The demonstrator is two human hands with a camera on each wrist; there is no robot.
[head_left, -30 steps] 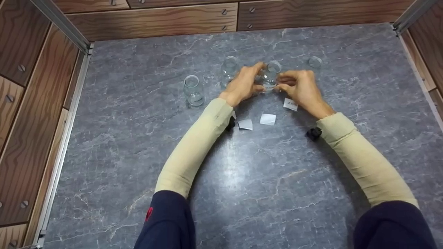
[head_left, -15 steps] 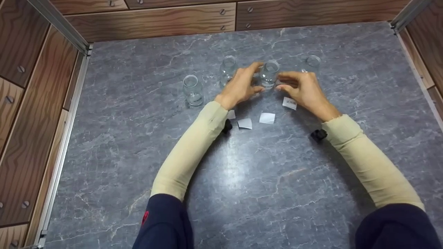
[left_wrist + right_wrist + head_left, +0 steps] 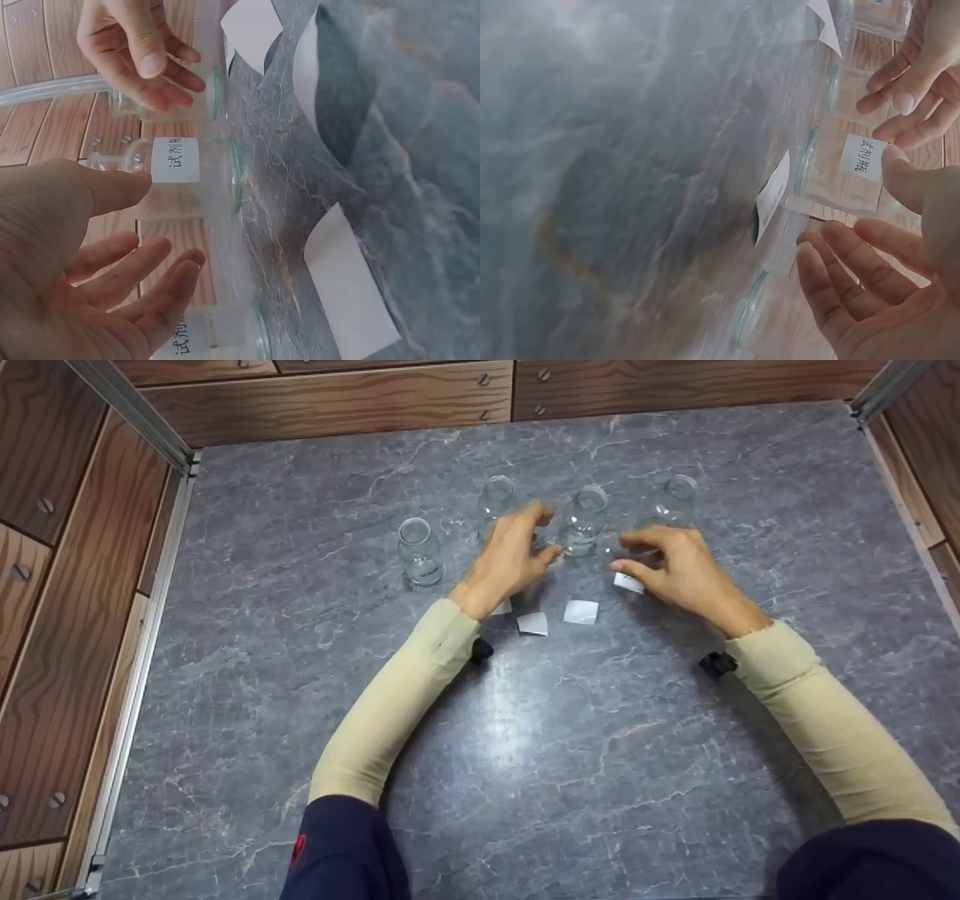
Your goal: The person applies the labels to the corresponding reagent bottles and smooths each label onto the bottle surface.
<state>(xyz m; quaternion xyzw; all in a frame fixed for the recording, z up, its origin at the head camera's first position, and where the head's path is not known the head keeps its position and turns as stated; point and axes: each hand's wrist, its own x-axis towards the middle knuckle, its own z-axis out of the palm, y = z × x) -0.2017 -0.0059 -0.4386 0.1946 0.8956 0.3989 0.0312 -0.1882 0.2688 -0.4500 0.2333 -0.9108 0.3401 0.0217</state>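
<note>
A clear glass bottle (image 3: 583,525) stands upright between my two hands, a white label with printed characters (image 3: 175,160) stuck on its side. My left hand (image 3: 504,556) is just left of it, fingers loosely bent and apart from the glass. On the other side my right hand (image 3: 679,570) is held with thumb and fingers spread, holding nothing. A printed paper slip (image 3: 628,582) lies by the right thumb. Behind the right hand stands another bottle (image 3: 679,495), partly hidden. The left hand partly covers a further bottle (image 3: 498,499), which also bears a label (image 3: 182,341).
A labelled glass bottle (image 3: 420,553) stands at the left end of the row. White paper slips (image 3: 581,612) lie in front of the bottles on the grey marbled table (image 3: 525,780). Wood-patterned panels (image 3: 330,406) border the table at the back and sides.
Both hands have drawn away from the middle bottle, the left hand leftward and the right hand rightward and nearer to me. The bottle stays standing, now with wider gaps to the fingers.
</note>
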